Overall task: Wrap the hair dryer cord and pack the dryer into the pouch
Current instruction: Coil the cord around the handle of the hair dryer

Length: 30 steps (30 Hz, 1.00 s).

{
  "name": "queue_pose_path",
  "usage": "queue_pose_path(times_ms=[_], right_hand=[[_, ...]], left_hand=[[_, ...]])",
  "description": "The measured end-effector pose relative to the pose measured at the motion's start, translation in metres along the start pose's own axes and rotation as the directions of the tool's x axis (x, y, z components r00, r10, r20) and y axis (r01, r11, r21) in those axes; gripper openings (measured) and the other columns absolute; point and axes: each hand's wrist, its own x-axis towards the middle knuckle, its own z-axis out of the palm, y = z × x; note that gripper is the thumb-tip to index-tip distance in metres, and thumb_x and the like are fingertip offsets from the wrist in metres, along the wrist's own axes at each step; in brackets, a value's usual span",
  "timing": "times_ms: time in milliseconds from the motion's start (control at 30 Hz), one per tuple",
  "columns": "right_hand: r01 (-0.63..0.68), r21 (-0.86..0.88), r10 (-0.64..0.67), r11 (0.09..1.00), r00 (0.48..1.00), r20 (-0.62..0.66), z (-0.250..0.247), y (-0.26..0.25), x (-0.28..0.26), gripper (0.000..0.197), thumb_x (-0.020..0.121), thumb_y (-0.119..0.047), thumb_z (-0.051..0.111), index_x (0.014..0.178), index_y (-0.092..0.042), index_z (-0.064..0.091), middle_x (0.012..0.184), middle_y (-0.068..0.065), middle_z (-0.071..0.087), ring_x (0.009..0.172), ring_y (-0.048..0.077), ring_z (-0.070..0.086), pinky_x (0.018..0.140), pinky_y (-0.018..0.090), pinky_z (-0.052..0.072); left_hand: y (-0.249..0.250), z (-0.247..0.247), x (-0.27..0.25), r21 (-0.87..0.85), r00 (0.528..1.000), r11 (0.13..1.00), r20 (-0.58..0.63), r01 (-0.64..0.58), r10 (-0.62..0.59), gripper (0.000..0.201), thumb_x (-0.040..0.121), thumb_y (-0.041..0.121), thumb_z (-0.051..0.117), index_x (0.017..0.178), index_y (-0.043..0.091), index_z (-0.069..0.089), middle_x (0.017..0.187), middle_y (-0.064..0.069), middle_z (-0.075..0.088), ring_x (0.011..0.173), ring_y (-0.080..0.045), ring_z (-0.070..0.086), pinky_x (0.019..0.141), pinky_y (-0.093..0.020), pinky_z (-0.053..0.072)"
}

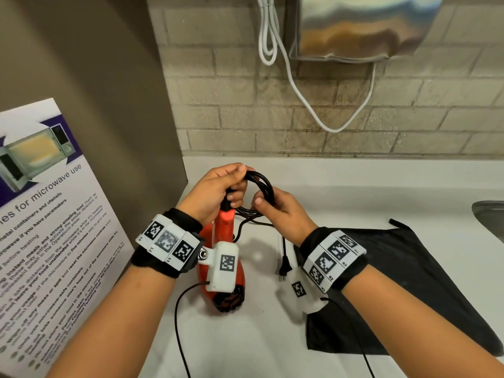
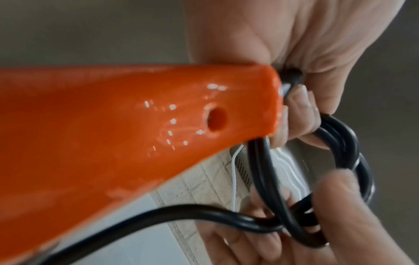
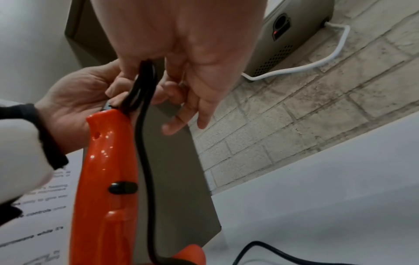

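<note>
An orange hair dryer hangs handle-up over the white counter, its nozzle near the surface. My left hand grips the top of the coiled black cord at the handle's end. My right hand pinches the same coil from the right side. The loose tail of the cord runs down to the plug, which hangs just above the counter. A flat black pouch lies on the counter to the right, partly under my right forearm. The right wrist view shows the orange handle with its black switch.
A microwave-use poster leans at the left against a brown panel. A metal wall unit with a white cable hangs on the brick wall behind. A sink edge shows at far right. Thin sensor wires trail from both wrists.
</note>
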Motion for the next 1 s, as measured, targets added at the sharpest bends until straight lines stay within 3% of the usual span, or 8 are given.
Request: queue_pose_path(times_ms=[133,267,367,500,600,700,800,1000], right_hand=[[0.038,0.083,-0.043,0.996,0.998,0.056,-0.008,0.004,-0.005,0.021,0.084,-0.023,0.048,0.085,-0.003,0.055,0.081,0.009,0.048,0.074,0.013,0.045,0.069,0.016,0.039],[-0.048,0.156,0.022,0.987,0.986,0.165,-0.009,0.007,-0.005,0.010,0.084,-0.021,0.047,0.087,-0.015,0.054,0.088,0.011,0.055,0.087,0.021,0.047,0.081,0.027,0.039],[-0.074,0.249,0.033,0.966,0.986,0.162,-0.009,0.008,-0.003,0.009,0.084,-0.012,0.042,0.083,-0.013,0.052,0.068,-0.004,0.067,0.074,0.009,0.062,0.081,0.023,0.047],[-0.124,0.285,0.134,0.951,0.991,-0.016,-0.012,0.004,0.008,0.026,0.095,0.002,0.032,0.078,-0.012,0.046,0.052,-0.004,0.049,0.049,0.003,0.056,0.063,0.021,0.049],[-0.034,0.094,0.044,0.995,0.994,-0.103,-0.021,-0.003,0.014,0.028,0.094,0.001,0.037,0.085,-0.022,0.052,0.062,-0.004,0.042,0.048,0.000,0.044,0.057,0.018,0.045],[0.061,-0.078,-0.062,0.995,0.998,-0.012,-0.028,-0.012,0.014,0.022,0.091,-0.005,0.048,0.098,-0.022,0.060,0.077,-0.019,0.058,0.068,-0.007,0.054,0.071,0.010,0.043],[0.030,-0.226,-0.039,0.974,0.998,-0.038,-0.030,-0.020,0.015,0.013,0.088,-0.007,0.055,0.085,-0.018,0.062,0.074,-0.014,0.056,0.064,-0.009,0.051,0.067,0.009,0.038],[-0.109,-0.427,0.009,0.897,0.973,-0.229,-0.032,-0.041,0.021,0.013,0.086,-0.026,0.058,0.074,-0.032,0.059,0.077,-0.014,0.061,0.085,0.012,0.059,0.082,0.038,0.048]], left_hand=[[0.003,-0.008,-0.002,-0.043,1.000,0.999,-0.019,-0.015,0.014,0.022,0.093,0.015,0.035,0.082,0.007,0.052,0.046,0.011,0.036,0.037,-0.001,0.028,0.040,-0.014,0.027],[0.004,-0.012,-0.004,-0.067,1.000,0.998,0.000,-0.013,0.013,0.016,0.086,0.019,0.041,0.081,0.007,0.050,0.047,0.011,0.036,0.037,-0.001,0.029,0.040,-0.014,0.027],[0.003,-0.014,-0.005,-0.060,1.000,0.998,-0.003,-0.014,0.013,0.014,0.091,0.015,0.041,0.081,0.007,0.049,0.046,0.011,0.036,0.038,-0.001,0.029,0.040,-0.014,0.028],[0.001,-0.016,-0.005,0.024,0.999,0.999,0.012,-0.037,0.037,0.012,0.079,0.017,0.047,0.083,0.007,0.052,0.046,0.012,0.036,0.039,-0.001,0.028,0.041,-0.013,0.028],[0.000,-0.015,-0.005,0.060,0.998,0.997,0.036,-0.047,0.045,0.014,0.079,0.016,0.047,0.083,0.009,0.058,0.046,0.012,0.036,0.039,-0.001,0.028,0.041,-0.013,0.028],[0.001,-0.016,-0.005,0.052,0.998,0.997,0.028,-0.066,0.064,0.019,0.079,0.016,0.048,0.075,0.017,0.067,0.046,0.012,0.036,0.039,-0.001,0.028,0.041,-0.014,0.028],[0.002,-0.015,-0.006,0.065,0.997,0.996,0.051,-0.064,0.061,0.017,0.081,0.016,0.048,0.079,0.014,0.065,0.045,0.011,0.035,0.039,0.000,0.028,0.041,-0.013,0.028],[0.002,-0.008,-0.005,0.094,0.999,0.995,0.034,-0.040,0.037,0.026,0.086,0.021,0.047,0.073,0.018,0.069,0.044,0.014,0.035,0.039,0.000,0.026,0.041,-0.013,0.028]])
